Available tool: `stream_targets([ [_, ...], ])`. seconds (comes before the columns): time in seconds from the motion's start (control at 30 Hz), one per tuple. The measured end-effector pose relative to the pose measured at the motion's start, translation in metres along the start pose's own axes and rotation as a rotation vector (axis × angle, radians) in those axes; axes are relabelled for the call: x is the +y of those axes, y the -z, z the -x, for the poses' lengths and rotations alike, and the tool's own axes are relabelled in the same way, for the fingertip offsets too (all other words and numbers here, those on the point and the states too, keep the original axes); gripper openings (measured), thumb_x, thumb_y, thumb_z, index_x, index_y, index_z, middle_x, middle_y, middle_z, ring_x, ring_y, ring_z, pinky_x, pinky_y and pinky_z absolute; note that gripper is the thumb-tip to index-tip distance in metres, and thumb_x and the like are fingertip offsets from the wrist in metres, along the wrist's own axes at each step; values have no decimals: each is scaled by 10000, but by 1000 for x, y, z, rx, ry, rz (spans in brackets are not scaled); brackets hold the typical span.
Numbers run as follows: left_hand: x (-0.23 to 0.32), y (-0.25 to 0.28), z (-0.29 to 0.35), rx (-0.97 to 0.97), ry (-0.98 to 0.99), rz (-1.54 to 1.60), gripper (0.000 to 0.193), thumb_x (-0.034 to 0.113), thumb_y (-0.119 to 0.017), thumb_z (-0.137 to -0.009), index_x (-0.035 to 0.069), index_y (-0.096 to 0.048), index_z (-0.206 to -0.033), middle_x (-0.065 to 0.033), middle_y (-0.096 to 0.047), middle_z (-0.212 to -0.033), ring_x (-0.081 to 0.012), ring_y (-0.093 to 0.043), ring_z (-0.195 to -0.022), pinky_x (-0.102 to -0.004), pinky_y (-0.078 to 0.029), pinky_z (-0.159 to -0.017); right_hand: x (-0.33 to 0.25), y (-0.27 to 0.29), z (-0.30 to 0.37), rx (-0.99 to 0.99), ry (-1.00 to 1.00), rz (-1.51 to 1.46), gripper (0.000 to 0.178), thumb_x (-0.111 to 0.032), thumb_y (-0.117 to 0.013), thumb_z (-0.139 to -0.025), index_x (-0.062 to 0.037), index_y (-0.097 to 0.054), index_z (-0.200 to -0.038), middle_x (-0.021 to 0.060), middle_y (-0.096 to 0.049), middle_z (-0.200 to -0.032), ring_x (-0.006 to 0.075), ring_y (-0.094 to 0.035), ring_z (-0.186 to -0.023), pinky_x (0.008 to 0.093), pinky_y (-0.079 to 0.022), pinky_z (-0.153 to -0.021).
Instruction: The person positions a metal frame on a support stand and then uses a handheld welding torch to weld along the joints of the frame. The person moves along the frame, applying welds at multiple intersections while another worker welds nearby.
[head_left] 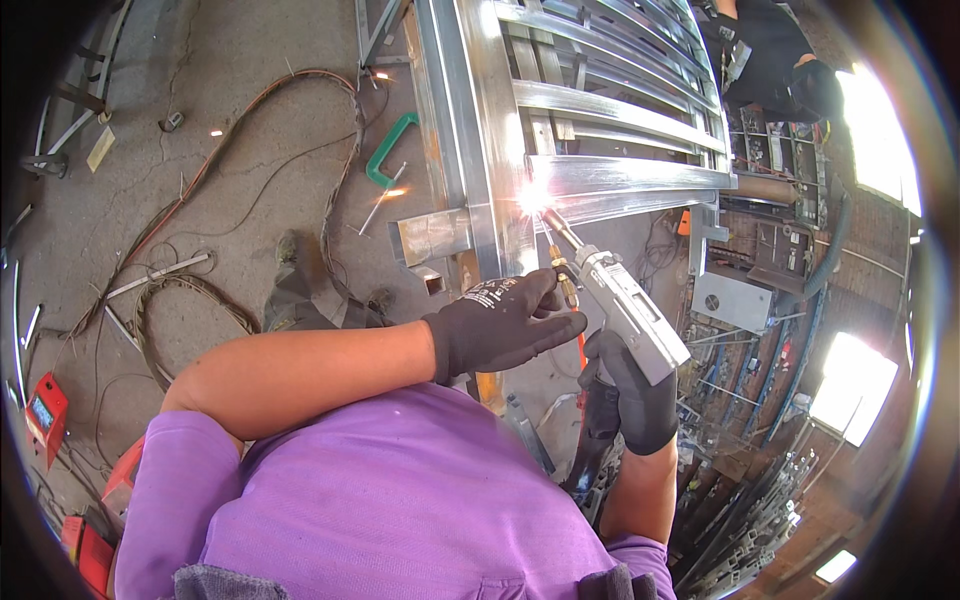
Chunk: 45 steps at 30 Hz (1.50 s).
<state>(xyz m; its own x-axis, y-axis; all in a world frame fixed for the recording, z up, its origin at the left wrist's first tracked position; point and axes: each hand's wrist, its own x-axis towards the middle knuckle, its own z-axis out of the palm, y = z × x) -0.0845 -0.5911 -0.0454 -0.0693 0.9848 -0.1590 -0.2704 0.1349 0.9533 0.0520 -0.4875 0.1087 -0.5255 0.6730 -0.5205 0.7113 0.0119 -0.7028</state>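
My right hand [640, 395], in a black glove, wraps round the handle of a grey, boxy welding gun [625, 305]. The gun's nozzle points up and left to a bright welding spot [534, 198], whose glare hides the joint. There, flat metal bars [620, 175] meet the long side rail [495, 130] of a metal frame. My left hand [500, 320], also black-gloved, reaches across from the left, thumb stretched out and apart from the curled fingers. Its fingertips are beside the brass fitting [568, 285] under the nozzle. An orange hose [582, 350] runs down from that fitting, partly behind the thumb.
A green clamp [390, 150] is left of the frame. Cables [235, 120] snake over the concrete floor, and a red device [45, 415] stands at far left. Another person [770, 60] in dark clothes is at upper right. Metal pieces [745, 520] pile up at lower right.
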Motion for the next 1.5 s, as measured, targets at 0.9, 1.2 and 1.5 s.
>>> stream_targets([
  [0.9,-56,133,235,674,191,97,539,385,-534,-1113,-27,-554,-1459,-152,-711,-1261,-253,-717,-1134,-376,-560,-989,28,-11,19,-238,305,-311,354,-13,-591,-989,104,-572,-1322,168,-702,-1042,177,-676,-704,306,-555,-615],
  [1.2,-309,348,375,1008,637,216,461,410,-674,-1040,-18,-662,-1210,-133,-740,-1024,-228,-719,-829,-337,-554,-700,-61,-112,32,-157,307,-329,423,30,-580,-977,59,-556,-1398,148,-706,-1081,181,-693,-757,300,-571,-681],
  [1.5,-258,431,403,1148,675,304,607,475,-600,-1053,35,-549,-1468,-214,-703,-1290,-297,-726,-1055,-394,-560,-851,-142,-175,0,-165,447,-449,477,-73,-663,-982,49,-526,-1422,150,-719,-1036,185,-689,-687,305,-567,-610],
])
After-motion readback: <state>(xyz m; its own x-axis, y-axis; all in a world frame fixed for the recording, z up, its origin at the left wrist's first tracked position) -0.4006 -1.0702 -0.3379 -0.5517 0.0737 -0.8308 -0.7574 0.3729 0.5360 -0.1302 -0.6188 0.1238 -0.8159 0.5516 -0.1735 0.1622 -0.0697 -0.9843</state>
